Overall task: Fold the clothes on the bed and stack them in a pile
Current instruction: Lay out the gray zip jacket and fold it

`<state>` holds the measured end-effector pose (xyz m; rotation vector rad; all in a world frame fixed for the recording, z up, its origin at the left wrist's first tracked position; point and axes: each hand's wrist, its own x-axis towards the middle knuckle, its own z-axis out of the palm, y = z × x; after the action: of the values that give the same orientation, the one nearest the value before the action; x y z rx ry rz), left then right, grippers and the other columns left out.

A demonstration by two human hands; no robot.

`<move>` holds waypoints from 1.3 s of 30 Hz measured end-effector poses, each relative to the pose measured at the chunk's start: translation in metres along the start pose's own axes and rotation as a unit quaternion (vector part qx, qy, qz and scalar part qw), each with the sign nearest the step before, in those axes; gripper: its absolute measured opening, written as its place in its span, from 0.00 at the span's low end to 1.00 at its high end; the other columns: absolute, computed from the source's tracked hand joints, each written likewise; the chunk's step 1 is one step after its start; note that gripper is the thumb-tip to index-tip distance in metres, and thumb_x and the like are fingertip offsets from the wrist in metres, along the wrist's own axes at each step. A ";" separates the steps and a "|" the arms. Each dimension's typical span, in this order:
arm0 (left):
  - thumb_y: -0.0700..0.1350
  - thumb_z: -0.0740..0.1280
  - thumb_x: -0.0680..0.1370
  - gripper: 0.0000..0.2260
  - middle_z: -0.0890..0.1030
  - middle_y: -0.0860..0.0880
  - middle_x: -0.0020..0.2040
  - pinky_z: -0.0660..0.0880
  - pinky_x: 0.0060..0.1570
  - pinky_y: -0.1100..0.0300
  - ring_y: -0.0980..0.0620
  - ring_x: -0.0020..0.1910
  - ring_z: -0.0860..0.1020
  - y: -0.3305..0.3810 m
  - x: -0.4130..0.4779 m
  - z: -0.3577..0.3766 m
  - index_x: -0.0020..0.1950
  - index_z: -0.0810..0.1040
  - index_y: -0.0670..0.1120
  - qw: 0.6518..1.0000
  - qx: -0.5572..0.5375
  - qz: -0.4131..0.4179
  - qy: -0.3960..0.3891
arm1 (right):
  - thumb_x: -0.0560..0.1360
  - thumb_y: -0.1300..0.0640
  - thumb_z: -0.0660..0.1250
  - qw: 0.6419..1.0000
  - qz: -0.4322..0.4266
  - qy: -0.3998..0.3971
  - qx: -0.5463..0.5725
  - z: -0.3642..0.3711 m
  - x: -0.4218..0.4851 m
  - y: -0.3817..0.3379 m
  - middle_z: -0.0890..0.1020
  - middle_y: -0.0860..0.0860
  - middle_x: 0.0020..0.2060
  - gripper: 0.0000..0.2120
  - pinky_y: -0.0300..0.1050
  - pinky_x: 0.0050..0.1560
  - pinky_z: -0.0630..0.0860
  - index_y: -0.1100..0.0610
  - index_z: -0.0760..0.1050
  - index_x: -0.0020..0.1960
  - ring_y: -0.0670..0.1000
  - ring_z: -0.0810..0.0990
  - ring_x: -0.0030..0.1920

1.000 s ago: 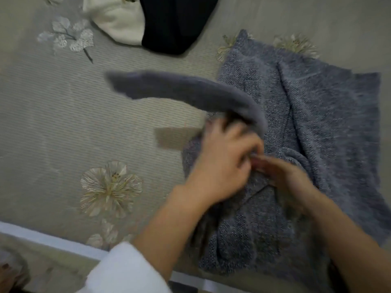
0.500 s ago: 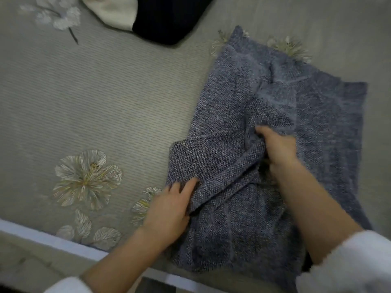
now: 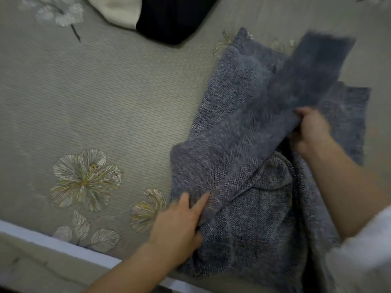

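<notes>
Evidently soft, floppy and light, the grey sweater (image 3: 239, 161) sagged between holds: left grip (image 3: 179, 225) pinched its folded edge, right grip (image 3: 311, 130) clutched the lifted sleeve (image 3: 317, 66); seams looked safest.

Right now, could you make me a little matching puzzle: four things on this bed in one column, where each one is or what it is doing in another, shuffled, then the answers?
Things:
1. left hand
2. right hand
3. black garment
4. flower

Places:
A. stitched into the bedcover, left of the sweater
B. at the far edge, beside a cream garment
C. grips the lifted sleeve
D. holds the sweater's near fold

Pairs: 1-D, 2-C, 3-B, 4-A.
</notes>
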<state>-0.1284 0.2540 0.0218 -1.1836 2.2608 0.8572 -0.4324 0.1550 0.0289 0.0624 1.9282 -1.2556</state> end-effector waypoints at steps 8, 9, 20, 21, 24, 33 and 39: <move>0.55 0.57 0.80 0.23 0.61 0.45 0.76 0.60 0.71 0.48 0.44 0.75 0.57 -0.007 0.045 -0.012 0.75 0.62 0.52 0.962 -0.015 0.127 0.242 | 0.74 0.67 0.64 0.997 -0.008 0.013 -0.075 -0.002 0.027 0.013 0.78 0.60 0.58 0.21 0.55 0.50 0.80 0.59 0.68 0.66 0.59 0.80 0.53; 0.57 0.55 0.81 0.26 0.51 0.45 0.79 0.51 0.74 0.47 0.44 0.77 0.47 -0.006 0.050 -0.010 0.78 0.53 0.55 0.968 0.002 0.133 0.211 | 0.74 0.69 0.63 0.997 -0.039 0.017 -0.058 0.002 0.027 0.005 0.77 0.58 0.59 0.24 0.54 0.52 0.79 0.56 0.67 0.68 0.58 0.79 0.53; 0.69 0.49 0.74 0.38 0.21 0.44 0.70 0.31 0.66 0.33 0.39 0.65 0.19 0.000 0.074 0.016 0.71 0.25 0.61 0.996 0.067 0.029 0.049 | 0.77 0.49 0.64 0.786 -0.307 0.048 -0.534 -0.064 0.003 0.039 0.58 0.56 0.75 0.32 0.60 0.71 0.58 0.51 0.55 0.77 0.59 0.57 0.74; 0.69 0.49 0.74 0.38 0.21 0.44 0.70 0.30 0.65 0.33 0.39 0.65 0.18 0.000 0.074 0.016 0.71 0.25 0.61 0.996 0.069 0.028 0.046 | 0.78 0.46 0.61 0.754 -0.324 0.013 -0.572 -0.066 -0.004 0.050 0.56 0.54 0.76 0.31 0.61 0.72 0.54 0.47 0.53 0.77 0.58 0.54 0.76; 0.69 0.50 0.74 0.38 0.21 0.45 0.70 0.30 0.65 0.34 0.40 0.65 0.18 -0.001 0.075 0.014 0.70 0.25 0.62 0.997 0.072 0.023 0.030 | 0.80 0.41 0.52 0.704 -0.233 -0.112 -0.661 -0.076 -0.024 0.085 0.48 0.48 0.78 0.28 0.59 0.74 0.44 0.41 0.46 0.77 0.51 0.45 0.78; 0.65 0.39 0.79 0.31 0.31 0.54 0.76 0.31 0.72 0.52 0.53 0.74 0.30 -0.004 0.030 0.037 0.76 0.32 0.54 0.974 0.082 0.196 0.074 | 0.74 0.31 0.41 0.722 -0.213 0.022 -0.658 -0.199 -0.108 0.163 0.45 0.47 0.78 0.34 0.58 0.74 0.42 0.41 0.42 0.77 0.48 0.38 0.77; 0.62 0.44 0.79 0.33 0.40 0.48 0.78 0.36 0.73 0.54 0.51 0.77 0.38 -0.002 0.005 0.068 0.78 0.40 0.45 0.980 0.089 0.164 0.074 | 0.65 0.26 0.21 0.694 -0.108 -0.089 -0.706 -0.255 -0.144 0.237 0.29 0.47 0.74 0.42 0.52 0.77 0.41 0.48 0.22 0.71 0.47 0.25 0.72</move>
<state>-0.1228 0.2980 -0.0303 -0.8309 2.6403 0.6799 -0.3839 0.5270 -0.0095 -1.0478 2.2383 0.3914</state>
